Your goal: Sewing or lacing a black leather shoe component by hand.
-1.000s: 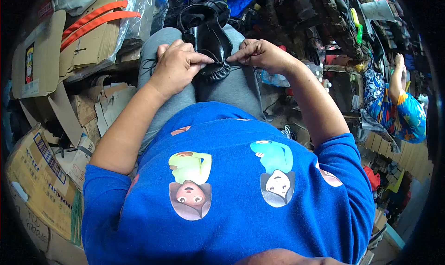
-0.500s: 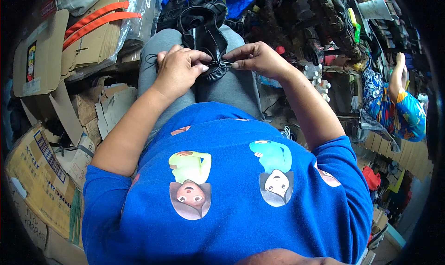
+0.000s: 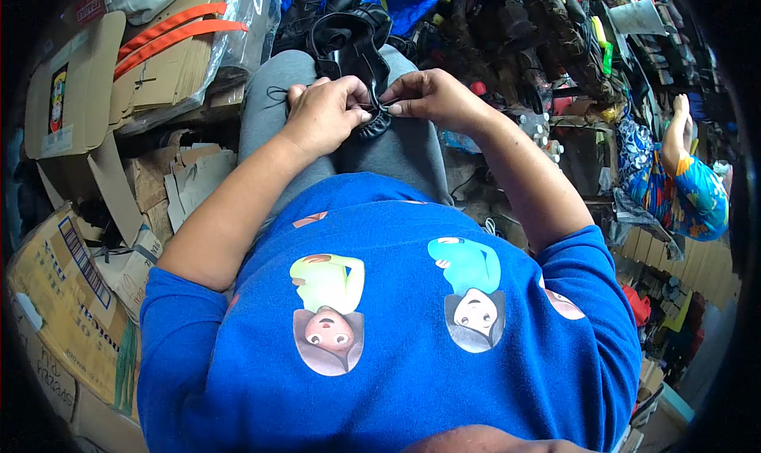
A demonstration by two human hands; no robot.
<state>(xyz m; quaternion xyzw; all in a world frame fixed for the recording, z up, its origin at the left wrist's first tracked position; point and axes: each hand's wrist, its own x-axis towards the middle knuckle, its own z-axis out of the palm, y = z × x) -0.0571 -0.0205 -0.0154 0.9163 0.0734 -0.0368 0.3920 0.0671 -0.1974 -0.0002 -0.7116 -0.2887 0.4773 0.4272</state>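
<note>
A black leather shoe upper (image 3: 374,68) rests across my grey-trousered thighs, its puckered toe (image 3: 375,126) toward my belly. My left hand (image 3: 326,114) is closed at the left side of the seam, thumb and forefinger pinching the leather edge. From the other side my right hand (image 3: 432,100) comes in, thumb and forefinger pinched on what looks like a thin needle against the seam. Its tip is mostly hidden by the fingers. A loop of black thread (image 3: 277,95) sticks out beside my left hand.
More black shoe pieces (image 3: 300,21) lie beyond my knees, beside blue plastic (image 3: 416,1). Cardboard with orange strips (image 3: 170,34) stands at left, above a yellow carton (image 3: 75,294). Cluttered shelves and small white bottles (image 3: 543,136) are at right. Another person's patterned sleeve (image 3: 701,195) shows far right.
My left hand has shifted slightly right, closer to the seam. The right fingers have moved left onto the leather, and the pale thin piece between them shows less.
</note>
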